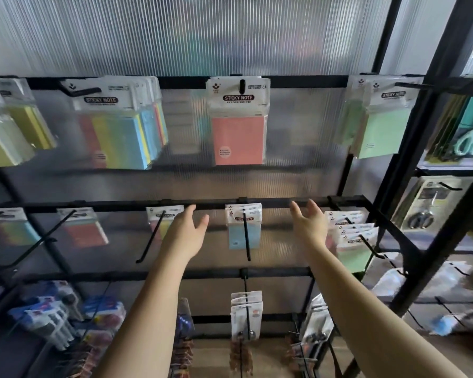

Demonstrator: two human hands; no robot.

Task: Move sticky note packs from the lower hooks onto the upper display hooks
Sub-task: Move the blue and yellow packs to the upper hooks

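Blue sticky note pack hangs between both empty hands.

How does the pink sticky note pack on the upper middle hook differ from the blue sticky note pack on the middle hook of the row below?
The pink sticky note pack hangs on the upper row; the blue sticky note pack hangs one row lower, between the open left hand and right hand. The pink pack looks larger in the picture than the blue one. The pink pack covers most of its hook; the blue pack's hook juts far out in front. Both have white "STICKY NOTE" header cards.
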